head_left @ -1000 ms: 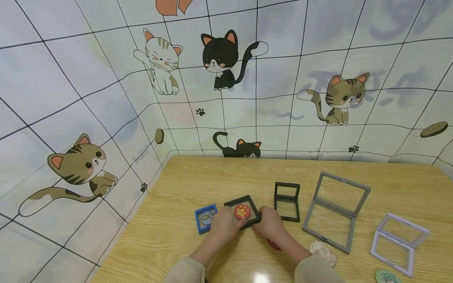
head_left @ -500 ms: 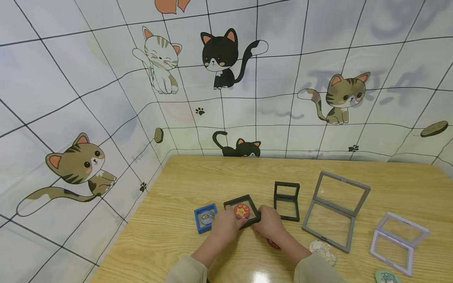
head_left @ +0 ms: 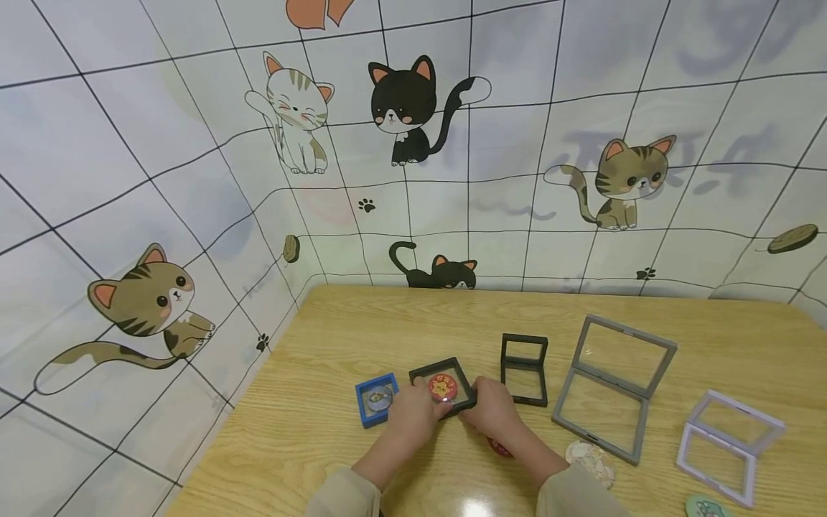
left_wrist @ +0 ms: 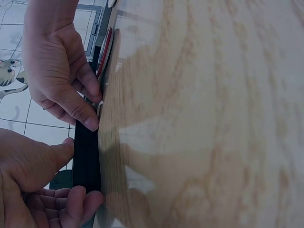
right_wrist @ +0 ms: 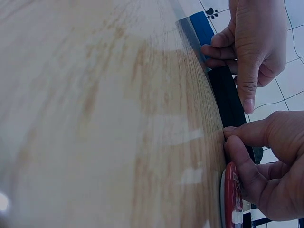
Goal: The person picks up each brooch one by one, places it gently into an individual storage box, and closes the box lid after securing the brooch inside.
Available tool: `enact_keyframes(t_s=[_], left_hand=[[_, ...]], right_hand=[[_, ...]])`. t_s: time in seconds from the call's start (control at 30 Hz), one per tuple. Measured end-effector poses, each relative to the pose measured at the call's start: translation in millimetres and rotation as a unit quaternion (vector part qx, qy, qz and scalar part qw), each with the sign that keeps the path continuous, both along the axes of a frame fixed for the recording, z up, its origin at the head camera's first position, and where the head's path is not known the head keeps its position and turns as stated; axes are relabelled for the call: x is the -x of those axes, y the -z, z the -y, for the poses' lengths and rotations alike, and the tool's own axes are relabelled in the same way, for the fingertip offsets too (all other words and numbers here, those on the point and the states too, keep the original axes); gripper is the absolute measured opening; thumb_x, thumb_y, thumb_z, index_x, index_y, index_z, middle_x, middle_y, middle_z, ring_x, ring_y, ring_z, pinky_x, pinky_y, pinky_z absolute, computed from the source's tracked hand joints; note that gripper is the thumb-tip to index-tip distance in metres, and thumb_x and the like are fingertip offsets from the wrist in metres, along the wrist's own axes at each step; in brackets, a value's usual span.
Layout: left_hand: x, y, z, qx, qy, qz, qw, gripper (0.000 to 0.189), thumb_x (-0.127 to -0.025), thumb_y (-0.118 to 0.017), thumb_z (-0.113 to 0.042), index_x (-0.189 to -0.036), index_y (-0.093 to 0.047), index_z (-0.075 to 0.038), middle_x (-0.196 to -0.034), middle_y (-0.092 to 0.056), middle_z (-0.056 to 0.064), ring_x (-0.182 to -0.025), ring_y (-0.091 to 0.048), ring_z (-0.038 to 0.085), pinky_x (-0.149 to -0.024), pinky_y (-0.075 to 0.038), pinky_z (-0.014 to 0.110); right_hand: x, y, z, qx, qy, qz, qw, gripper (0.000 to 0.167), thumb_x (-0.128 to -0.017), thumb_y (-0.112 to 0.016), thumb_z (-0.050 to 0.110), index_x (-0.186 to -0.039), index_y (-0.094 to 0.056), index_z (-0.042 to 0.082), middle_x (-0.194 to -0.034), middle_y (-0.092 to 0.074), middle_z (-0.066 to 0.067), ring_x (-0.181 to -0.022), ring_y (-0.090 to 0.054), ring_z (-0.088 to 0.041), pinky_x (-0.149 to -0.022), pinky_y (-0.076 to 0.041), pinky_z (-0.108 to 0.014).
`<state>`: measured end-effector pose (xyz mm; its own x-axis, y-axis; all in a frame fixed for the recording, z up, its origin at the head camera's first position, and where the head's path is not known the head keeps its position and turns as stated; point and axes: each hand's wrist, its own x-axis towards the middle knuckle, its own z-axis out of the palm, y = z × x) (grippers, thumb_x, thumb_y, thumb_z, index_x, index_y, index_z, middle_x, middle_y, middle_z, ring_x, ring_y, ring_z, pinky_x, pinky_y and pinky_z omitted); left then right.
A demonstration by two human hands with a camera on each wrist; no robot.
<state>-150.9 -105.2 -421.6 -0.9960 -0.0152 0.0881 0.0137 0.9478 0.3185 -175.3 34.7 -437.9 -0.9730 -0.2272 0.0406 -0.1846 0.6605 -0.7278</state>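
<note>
Squarish black frame (head_left: pixel 462 378), flat, skewed counterclockwise

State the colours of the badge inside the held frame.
The badge is red with yellow; the head view shows it best.

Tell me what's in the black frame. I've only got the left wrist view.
Observer: Seen from above, a round red badge with a yellow figure sits inside the border of the black frame.
Operator: Anything on the left hand's outer side?
Observer: A blue frame, just left of the left hand. I can't tell if they touch.
Operator: I see a red edge near the right hand. Anything on its face?
Observer: What shows of the second red badge near the right hand has light marks on its upper face.
</note>
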Motion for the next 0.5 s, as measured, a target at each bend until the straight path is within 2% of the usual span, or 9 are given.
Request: enact_keyframes(t_s=[0.13,0.3,0.37,0.5], left_hand=[[-0.6,1.0,0.0,0.008,0.004,-0.004,1.0,0.055,-0.076,-0.068,-0.042,-0.091,-0.051,0.008,-0.064,-0.053,0.017,-0.056,-0.057,0.024,-0.041,-0.042,0.031],[0.5,2.6,-0.5,0.011,0.003,0.012,0.9999,0.054,-0.077,-0.068,-0.041,-0.094,-0.053,0.008,-0.065,-0.055,0.017,-0.058,-0.058,0.025,-0.042,-0.043,0.033],[0.1,1.8,-0.2,0.019,0.002,0.013,0.9997,0.056,-0.077,-0.067,-0.043,-0.096,-0.054,0.008,-0.065,-0.056,0.017,-0.058,-0.058,0.025,-0.042,-0.044,0.033],[-2.6,-2.9,1.1,0.014,-0.01,0.011,0.9998,0.053,-0.076,-0.068,-0.042,-0.094,-0.056,0.006,-0.062,-0.055,0.012,-0.055,-0.055,0.021,-0.042,-0.042,0.032]], right_hand=[[-0.2,-0.4,-0.9,-0.003,0.001,-0.001,1.0,0.025,-0.062,-0.075,-0.001,-0.076,-0.053,-0.005,-0.059,-0.051,-0.004,-0.044,-0.05,-0.01,-0.039,-0.04,-0.022],[-0.4,-2.1,-1.6,-0.02,0.004,-0.001,0.9998,0.021,-0.062,-0.072,-0.002,-0.074,-0.054,-0.004,-0.059,-0.051,-0.004,-0.044,-0.05,-0.011,-0.039,-0.039,-0.021],[-0.4,-3.7,-3.0,-0.029,0.004,-0.005,0.9996,0.02,-0.061,-0.071,-0.002,-0.074,-0.056,-0.006,-0.06,-0.053,-0.005,-0.046,-0.05,-0.012,-0.041,-0.04,-0.023],[-0.7,-10.8,-11.0,-0.042,0.001,-0.015,0.999,0.027,-0.063,-0.071,0.0,-0.085,-0.06,-0.011,-0.063,-0.056,-0.006,-0.054,-0.053,-0.015,-0.052,-0.046,-0.029]])
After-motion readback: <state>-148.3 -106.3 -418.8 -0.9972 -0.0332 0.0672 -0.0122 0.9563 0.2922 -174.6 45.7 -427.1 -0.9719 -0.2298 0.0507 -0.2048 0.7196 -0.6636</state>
